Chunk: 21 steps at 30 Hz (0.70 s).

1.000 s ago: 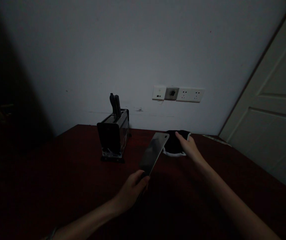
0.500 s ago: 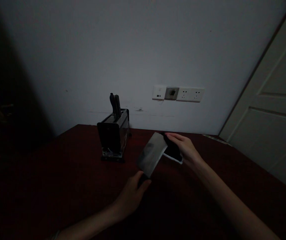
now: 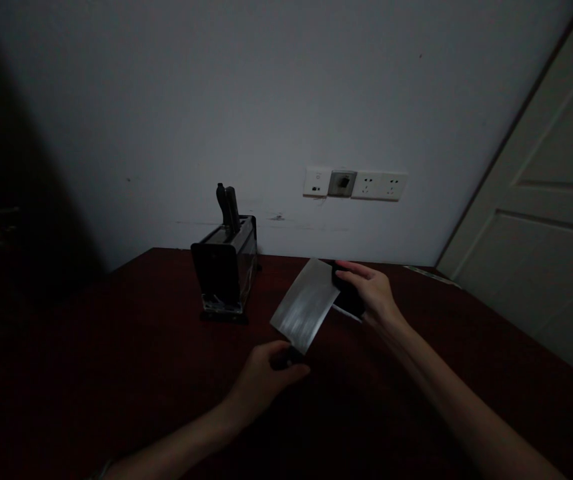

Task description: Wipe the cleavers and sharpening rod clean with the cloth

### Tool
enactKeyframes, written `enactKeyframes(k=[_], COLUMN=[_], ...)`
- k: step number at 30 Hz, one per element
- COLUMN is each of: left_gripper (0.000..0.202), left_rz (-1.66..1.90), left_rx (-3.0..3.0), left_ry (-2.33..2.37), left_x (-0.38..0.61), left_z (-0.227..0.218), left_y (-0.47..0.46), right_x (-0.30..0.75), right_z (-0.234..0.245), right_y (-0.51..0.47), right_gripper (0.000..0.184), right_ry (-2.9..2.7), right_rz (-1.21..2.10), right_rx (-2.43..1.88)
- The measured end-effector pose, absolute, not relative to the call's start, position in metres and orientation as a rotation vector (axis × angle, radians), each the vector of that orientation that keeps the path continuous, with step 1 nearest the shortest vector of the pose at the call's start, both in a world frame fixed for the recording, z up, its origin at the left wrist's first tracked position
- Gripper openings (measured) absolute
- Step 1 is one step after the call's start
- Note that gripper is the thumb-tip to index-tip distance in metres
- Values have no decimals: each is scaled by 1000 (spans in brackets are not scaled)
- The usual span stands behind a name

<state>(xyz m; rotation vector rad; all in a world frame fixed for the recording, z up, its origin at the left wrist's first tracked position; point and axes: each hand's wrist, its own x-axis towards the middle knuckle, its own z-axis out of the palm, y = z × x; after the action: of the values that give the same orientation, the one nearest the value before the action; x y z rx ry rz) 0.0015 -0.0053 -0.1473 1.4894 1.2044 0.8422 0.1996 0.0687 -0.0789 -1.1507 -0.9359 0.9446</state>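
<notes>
My left hand (image 3: 263, 380) is closed around the black handle of a cleaver (image 3: 306, 303), low in the middle of the view. Its broad grey blade slants up and away to the right, raised above the dark red table (image 3: 131, 360). A black cloth (image 3: 350, 301) with a pale edge is gripped in my right hand (image 3: 373, 293), whose fingers are at the blade's right side. The cloth overlaps or touches that edge; exact contact is too dark to make out.
A knife block (image 3: 219, 273) stands on the table left of the cleaver, with black-handled knives (image 3: 229, 207) upright in it. Behind runs a pale wall with several sockets and switches (image 3: 353, 184). A white door (image 3: 541, 220) is at the right.
The cleaver blade has turned slightly and catches more light. My right hand and the cloth have shifted slightly along its edge; my left thumb sits a little further out.
</notes>
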Motion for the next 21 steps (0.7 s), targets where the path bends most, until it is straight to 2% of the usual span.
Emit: enactKeyframes(k=[12,21], left_gripper=[34,41], left_rz=[597,676], left_rx=[981,998], left_ry=[743,817], left_x=[6,14], left_z=[-149,-162], left_y=[-17,-27], right_x=[212,201], right_z=[-78,-76], right_y=[73,69], right_gripper=[38,37], right_ry=[-928,-990], right_rz=[1023,999], right_rx=[-1117,-1128])
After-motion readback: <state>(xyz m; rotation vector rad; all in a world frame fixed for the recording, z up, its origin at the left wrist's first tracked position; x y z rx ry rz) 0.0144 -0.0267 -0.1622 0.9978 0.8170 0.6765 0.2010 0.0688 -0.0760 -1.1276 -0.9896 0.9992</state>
